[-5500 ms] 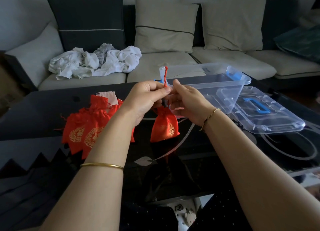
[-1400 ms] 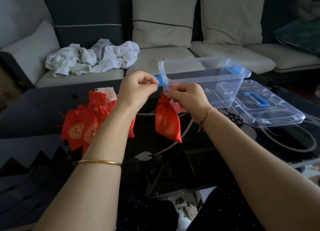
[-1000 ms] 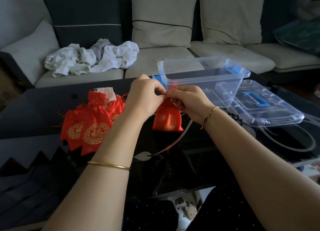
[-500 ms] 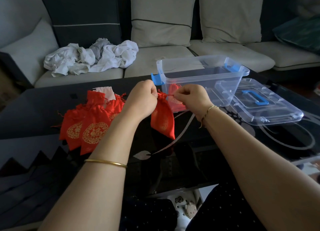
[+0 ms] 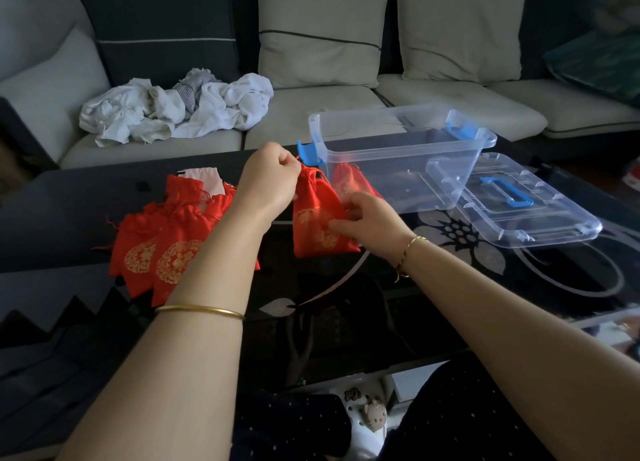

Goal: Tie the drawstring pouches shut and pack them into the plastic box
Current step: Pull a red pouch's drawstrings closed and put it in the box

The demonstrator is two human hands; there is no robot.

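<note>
A red drawstring pouch (image 5: pixel 317 218) with a gold emblem hangs above the dark glass table. My left hand (image 5: pixel 268 180) pinches its gathered neck and string at the top. My right hand (image 5: pixel 369 223) grips the pouch's right side lower down. Just behind it stands the clear plastic box (image 5: pixel 401 156) with blue latches; another red pouch (image 5: pixel 349 182) shows through the box's left front wall. A pile of red pouches (image 5: pixel 166 239) lies on the table to the left, partly hidden by my left forearm.
The box's clear lid (image 5: pixel 519 204) with a blue handle lies flat to the right of the box. A white card (image 5: pixel 204 180) lies behind the pile. Beyond the table is a sofa with cushions and a heap of white cloth (image 5: pixel 173 107).
My right hand let go of the string at the pouch's neck and dropped to grip the pouch's body. My left hand still holds the neck; the pouch now hangs straighter.
</note>
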